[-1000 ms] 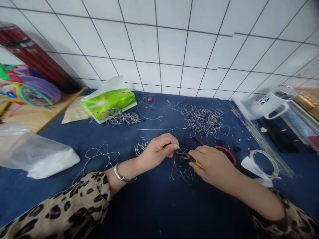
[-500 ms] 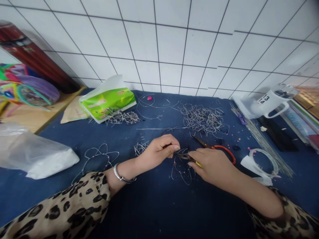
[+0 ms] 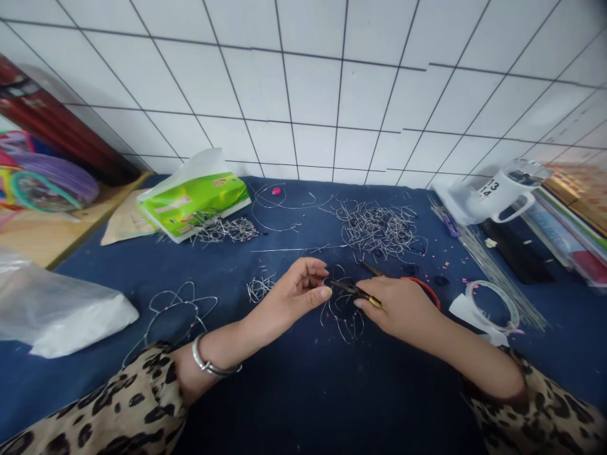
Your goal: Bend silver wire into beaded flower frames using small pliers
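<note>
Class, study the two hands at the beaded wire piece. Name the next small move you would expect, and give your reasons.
Probably the left hand pinches the wire piece to steady it: the pliers in the right hand point their tips at it, while the left fingertips sit just beside it.

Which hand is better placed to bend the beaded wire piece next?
Right, probably: the right hand grips yellow-handled pliers, tips at the beaded wire piece; the left hand holds no tool.

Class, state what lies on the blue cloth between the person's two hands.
In the head view, a tangle of thin wire loops lies between the left hand and right hand; the pliers gripped by the right hand reach over it.
</note>
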The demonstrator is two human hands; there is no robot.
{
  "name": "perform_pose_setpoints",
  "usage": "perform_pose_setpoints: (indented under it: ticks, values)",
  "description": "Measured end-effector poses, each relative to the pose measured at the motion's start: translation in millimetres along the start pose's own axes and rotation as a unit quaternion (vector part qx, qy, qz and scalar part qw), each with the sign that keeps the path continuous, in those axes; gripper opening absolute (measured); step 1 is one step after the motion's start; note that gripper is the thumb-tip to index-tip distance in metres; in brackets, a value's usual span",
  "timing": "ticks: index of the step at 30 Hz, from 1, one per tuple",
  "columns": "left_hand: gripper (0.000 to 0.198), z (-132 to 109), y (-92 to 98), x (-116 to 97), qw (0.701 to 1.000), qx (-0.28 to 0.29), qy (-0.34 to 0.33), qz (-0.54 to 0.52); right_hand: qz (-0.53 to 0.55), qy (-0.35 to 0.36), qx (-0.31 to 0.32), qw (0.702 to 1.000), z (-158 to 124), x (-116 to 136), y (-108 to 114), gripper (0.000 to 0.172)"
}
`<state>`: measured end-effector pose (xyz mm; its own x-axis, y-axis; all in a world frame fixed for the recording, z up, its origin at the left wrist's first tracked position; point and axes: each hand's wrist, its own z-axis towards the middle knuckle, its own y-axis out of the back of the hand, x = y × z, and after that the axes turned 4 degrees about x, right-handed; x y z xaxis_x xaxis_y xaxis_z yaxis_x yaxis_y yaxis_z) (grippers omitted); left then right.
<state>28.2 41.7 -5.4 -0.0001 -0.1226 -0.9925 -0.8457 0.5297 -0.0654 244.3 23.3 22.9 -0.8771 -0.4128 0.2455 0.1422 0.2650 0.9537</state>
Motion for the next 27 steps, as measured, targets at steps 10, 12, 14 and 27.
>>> perform_pose_setpoints:
  ticks: [10,12,14,27]
  values:
    - [0.016,-4.8,-9.8,-1.8,0.997,0.010,0.066,0.033,0.034,0.000,-0.017,0.999,-0.8,-1.5,-1.5,0.020]
    - [0.014,-5.0,-9.2,-1.3,0.997,0.004,0.065,0.041,0.035,0.008,-0.020,0.999,-1.2,-0.7,-2.5,0.020]
    - [0.013,-5.2,-8.7,-0.3,0.997,-0.003,0.060,0.052,0.030,0.017,-0.027,0.999,-1.5,0.5,-3.5,0.019]
    - [0.015,-6.5,-10.3,-3.9,0.979,-0.018,-0.009,0.205,-0.042,0.017,-0.030,0.999,-8.7,11.8,4.4,0.015]
